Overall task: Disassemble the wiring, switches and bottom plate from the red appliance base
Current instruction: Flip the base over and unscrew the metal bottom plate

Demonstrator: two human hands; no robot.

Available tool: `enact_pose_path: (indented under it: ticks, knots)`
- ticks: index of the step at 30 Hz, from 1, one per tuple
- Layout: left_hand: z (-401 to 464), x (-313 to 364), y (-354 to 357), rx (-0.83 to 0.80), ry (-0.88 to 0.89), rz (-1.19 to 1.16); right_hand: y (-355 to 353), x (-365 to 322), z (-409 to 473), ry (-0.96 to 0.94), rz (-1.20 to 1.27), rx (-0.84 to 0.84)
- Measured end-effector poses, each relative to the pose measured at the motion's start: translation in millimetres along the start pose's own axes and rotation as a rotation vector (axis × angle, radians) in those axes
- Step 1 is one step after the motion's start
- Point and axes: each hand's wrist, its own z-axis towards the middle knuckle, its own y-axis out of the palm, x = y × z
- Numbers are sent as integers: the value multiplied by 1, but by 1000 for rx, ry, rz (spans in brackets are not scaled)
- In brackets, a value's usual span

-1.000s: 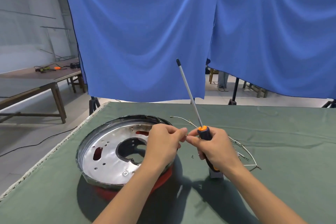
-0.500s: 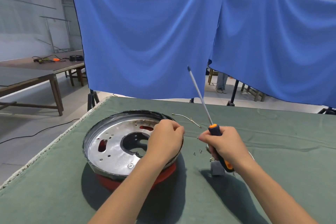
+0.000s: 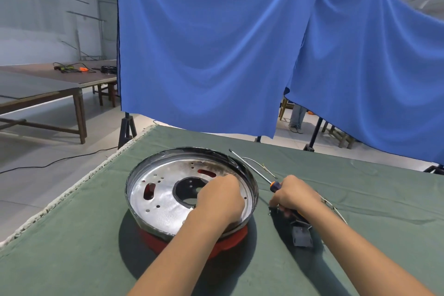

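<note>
The red appliance base (image 3: 223, 245) rests upside down on the green table, with its shiny round bottom plate (image 3: 163, 202) facing up. My left hand (image 3: 219, 199) lies on the plate's right side, fingers curled down onto the metal; whether it grips anything is hidden. My right hand (image 3: 292, 196) is low over the table to the right, closed around the orange and black handle of a screwdriver (image 3: 252, 168), whose shaft points up-left across the plate's rim. A small grey switch part (image 3: 301, 235) lies just below that hand. Thin wires (image 3: 260, 166) lie behind it.
The green cloth table (image 3: 72, 247) has its left edge near the base. Blue curtains (image 3: 211, 50) hang behind the table on black stands. Wooden tables (image 3: 48, 89) with tools stand at far left. A person's legs (image 3: 296, 118) show beneath the curtain.
My right hand has dropped to the table and tipped the screwdriver from nearly upright to low and flat. My left hand moved from meeting the right hand onto the plate.
</note>
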Motion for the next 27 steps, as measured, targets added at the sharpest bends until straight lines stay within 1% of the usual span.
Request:
enact_pose_path:
  ticks: [5,8,11,14,17,20,23,25,27]
  knots:
    - [-3,1,-3,9,25,42,1,0,3,-10,1,-38]
    - [-3,1,-4,-5,49,91,-4,5,3,-45,101,-69]
    - [-2,0,0,-51,111,160,-14,10,-3,-93,211,-36]
    - [-1,-4,3,-126,162,199,-21,10,-16,-174,334,-4]
    - [-4,-7,0,-166,197,237,-21,8,-31,-281,327,32]
    - [-15,-12,-8,-188,263,249,-23,9,-51,-427,393,15]
    - [-32,-25,-16,-226,360,224,-29,10,-71,-560,386,2]
    - [-42,-30,-28,-249,381,197,-32,8,-80,-591,370,13]
    - [-44,-28,-40,-214,359,155,-33,4,-86,-579,348,21]
